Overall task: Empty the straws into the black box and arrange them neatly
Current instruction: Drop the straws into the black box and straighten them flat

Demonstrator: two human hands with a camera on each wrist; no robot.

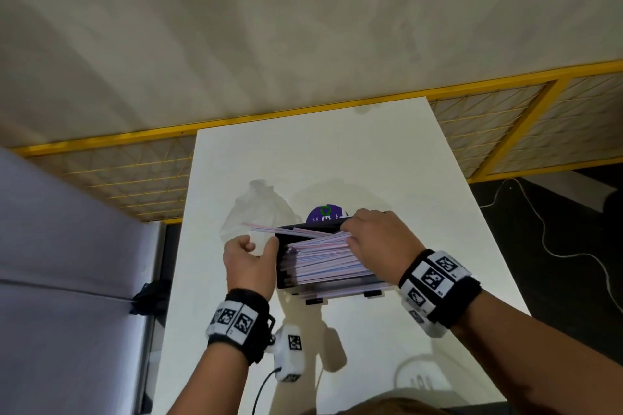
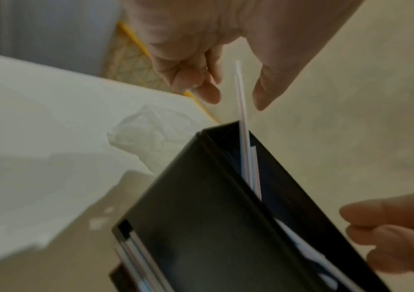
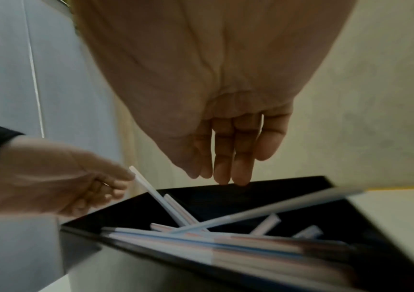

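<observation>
On the white table [image 1: 337, 152] stands the black box [image 1: 281, 268], holding a thick stack of pink, blue and white straws [image 1: 323, 263]. A few stray straws [image 1: 269, 229] poke out over its far left corner. My left hand [image 1: 259, 244] hovers at the box's left end with loosely curled fingers. In the left wrist view the stray straws [image 2: 243, 118] rise between its thumb and fingers untouched. My right hand [image 1: 350, 236] reaches over the box's right part. Its straight fingers [image 3: 240, 168] point down at the far wall of the box [image 3: 238, 195], above the straws [image 3: 200, 243].
A crumpled clear plastic bag [image 1: 259, 209] lies just beyond the box on the left, and a purple round label [image 1: 323, 214] shows behind it. A white marker-tagged device [image 1: 290, 354] with a cable sits near the table's front. Yellow mesh fencing [image 1: 505, 131] runs behind the table.
</observation>
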